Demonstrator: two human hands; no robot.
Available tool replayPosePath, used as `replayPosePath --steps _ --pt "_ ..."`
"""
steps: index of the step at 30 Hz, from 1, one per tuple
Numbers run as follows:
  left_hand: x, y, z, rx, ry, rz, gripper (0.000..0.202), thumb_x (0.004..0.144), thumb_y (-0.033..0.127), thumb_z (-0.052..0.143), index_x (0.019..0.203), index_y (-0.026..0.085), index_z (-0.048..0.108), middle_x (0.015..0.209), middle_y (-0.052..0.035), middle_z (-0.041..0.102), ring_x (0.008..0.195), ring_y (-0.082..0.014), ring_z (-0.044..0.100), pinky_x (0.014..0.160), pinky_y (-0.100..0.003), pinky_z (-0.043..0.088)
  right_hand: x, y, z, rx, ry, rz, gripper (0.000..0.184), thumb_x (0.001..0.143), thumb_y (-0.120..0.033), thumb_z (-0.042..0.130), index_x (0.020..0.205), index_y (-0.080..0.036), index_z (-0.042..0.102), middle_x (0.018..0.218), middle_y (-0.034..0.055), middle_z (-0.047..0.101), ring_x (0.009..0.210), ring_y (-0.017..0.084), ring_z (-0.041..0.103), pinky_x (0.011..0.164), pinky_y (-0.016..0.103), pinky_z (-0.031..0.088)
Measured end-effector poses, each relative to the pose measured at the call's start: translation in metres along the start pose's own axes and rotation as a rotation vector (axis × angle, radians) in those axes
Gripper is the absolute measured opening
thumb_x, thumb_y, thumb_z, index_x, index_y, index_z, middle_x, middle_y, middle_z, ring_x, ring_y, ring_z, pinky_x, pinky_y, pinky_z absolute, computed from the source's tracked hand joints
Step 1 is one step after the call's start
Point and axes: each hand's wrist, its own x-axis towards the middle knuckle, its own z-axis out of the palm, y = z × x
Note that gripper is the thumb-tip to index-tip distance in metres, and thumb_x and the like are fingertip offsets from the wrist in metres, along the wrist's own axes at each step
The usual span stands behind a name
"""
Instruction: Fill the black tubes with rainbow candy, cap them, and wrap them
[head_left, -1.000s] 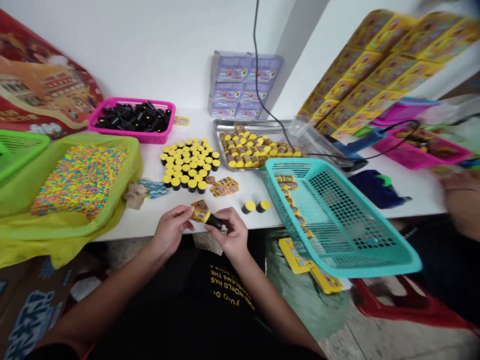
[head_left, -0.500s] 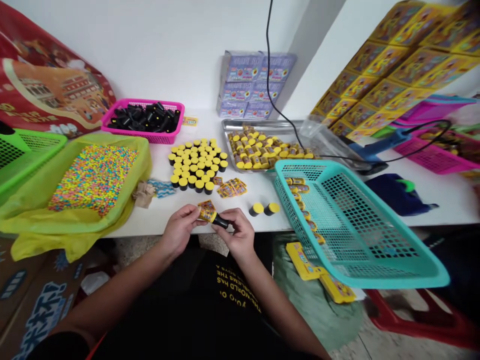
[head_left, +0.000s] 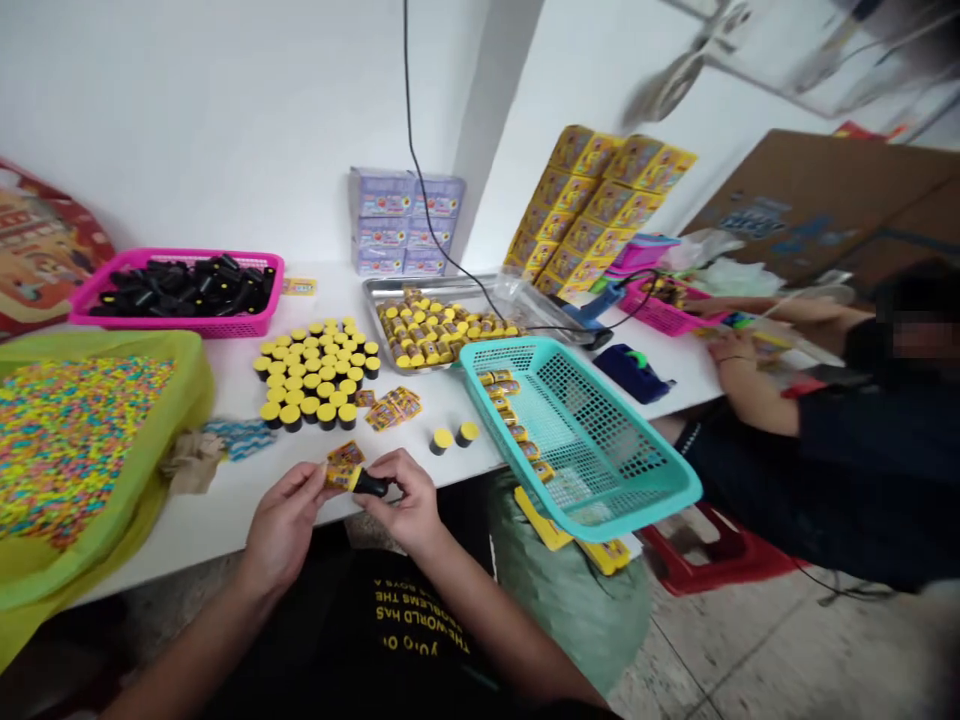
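Note:
Over the table's front edge, my left hand pinches a yellow printed label that lies around one end of a small black container. The container's black end is between the fingers of my right hand. A loose stack of similar labels lies beyond my hands. Many black containers with yellow tops stand grouped behind, left of the stack. Two more, a yellow-topped container and its neighbour, stand to the right of my right hand.
A turquoise basket holding labelled containers overhangs the table edge. Behind it is a metal tray of labelled containers. Left are a pink basket of black parts and a yellow-lined tub of candies. A co-worker sits right.
The view has turned right, bringing the co-worker into sight. Both hands still hold the container and label, with little change in grip.

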Motion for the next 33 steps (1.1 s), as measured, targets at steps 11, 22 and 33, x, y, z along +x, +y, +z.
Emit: replayPosePath --steps 11,22,33 --pt "-0.007 -0.009 -0.007 0.224 0.097 0.227 0.036 0.077 0.043 0.076 0.101 0.021 0.062 0.095 -0.0021 0.069 0.09 -0.0176 0.062 0.083 -0.028 0.048 -0.005 0.001 0.001 0.12 -0.055 0.127 0.025 0.072 -0.037 0.079 0.085 -0.02 0.066 0.079 0.0007 0.064 0.061 0.012 0.055 0.058 0.026 0.048" --pt "-0.007 -0.007 -0.006 0.301 0.037 0.248 0.027 0.08 0.041 0.074 0.093 0.019 0.066 0.089 -0.0033 0.07 0.086 -0.019 0.062 0.083 -0.029 0.047 -0.008 0.0 0.007 0.341 0.007 0.292 0.027 0.071 -0.037 0.081 0.083 -0.021 0.062 0.076 -0.0007 0.067 0.063 0.013 0.06 0.063 0.028 0.051" --pt "-0.009 0.001 -0.003 0.372 -0.006 0.177 0.032 0.081 0.048 0.07 0.077 0.017 0.067 0.071 -0.0033 0.067 0.07 -0.0173 0.06 0.074 -0.029 0.046 -0.012 0.003 0.01 0.192 0.017 0.238 0.024 0.075 -0.032 0.078 0.092 -0.021 0.066 0.08 0.0017 0.07 0.066 0.015 0.063 0.062 0.029 0.054"
